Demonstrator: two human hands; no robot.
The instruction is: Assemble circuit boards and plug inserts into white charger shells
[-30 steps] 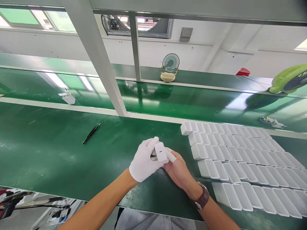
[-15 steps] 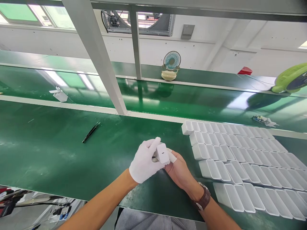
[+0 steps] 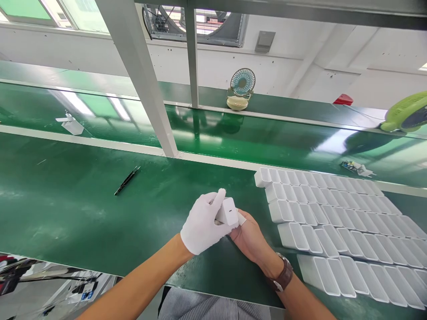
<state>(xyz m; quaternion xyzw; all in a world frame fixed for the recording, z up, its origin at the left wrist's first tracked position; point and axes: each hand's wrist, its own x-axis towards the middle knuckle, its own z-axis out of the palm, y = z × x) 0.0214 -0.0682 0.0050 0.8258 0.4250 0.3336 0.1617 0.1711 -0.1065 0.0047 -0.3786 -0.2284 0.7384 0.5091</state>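
A small white plastic charger housing (image 3: 228, 212) with a slot in its face is held between both hands above the green bench (image 3: 66, 213). My left hand (image 3: 203, 226), in a white glove, wraps round it with the forefinger raised along its top. My right hand (image 3: 249, 236), bare with white finger cots and a brown wristwatch, grips it from behind and below. Rows of identical white housings (image 3: 333, 218) lie in several lines on the bench just right of my hands.
Black tweezers (image 3: 127, 180) lie on the bench to the left. A grey upright post (image 3: 147, 84) stands behind them. A conveyor belt (image 3: 233, 138) carries a small white part (image 3: 70, 125) and a circuit piece (image 3: 356, 167). A small desk fan (image 3: 240, 89) and a green fan (image 3: 405, 111) stand beyond.
The housing has been turned in my hands, its slotted face now tilted more to the right. The white part on the conveyor has drifted left. My hands stay in the same place.
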